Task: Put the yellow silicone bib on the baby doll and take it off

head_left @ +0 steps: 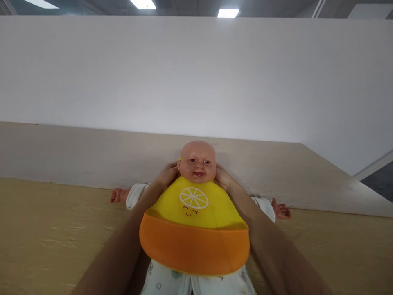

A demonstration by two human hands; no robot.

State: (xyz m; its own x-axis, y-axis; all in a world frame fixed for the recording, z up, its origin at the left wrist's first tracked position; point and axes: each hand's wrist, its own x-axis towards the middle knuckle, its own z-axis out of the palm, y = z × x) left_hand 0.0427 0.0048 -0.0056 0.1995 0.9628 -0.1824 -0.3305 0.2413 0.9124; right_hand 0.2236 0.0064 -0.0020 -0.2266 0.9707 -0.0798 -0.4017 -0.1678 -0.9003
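Observation:
A baby doll [198, 157] in white printed clothes [168, 280] lies face up with its arms spread. Over its chest lies a yellow bib [215, 205] with a citrus slice and smiling face, and an orange catch pocket [195, 248] along the bottom. My left hand [168, 173] is at the doll's neck on the left, where a bit of yellow bib strap shows beside the ear. On the other side, my right hand [223, 176] reaches behind the neck. Both hands' fingertips are hidden behind the doll's head, and what they grip there is out of sight.
The doll lies on a wood-toned surface [61, 233]. A paler wooden strip [92, 155] runs behind its head, with a white partition [184, 73] rising beyond. Ceiling lights [228, 13] show above.

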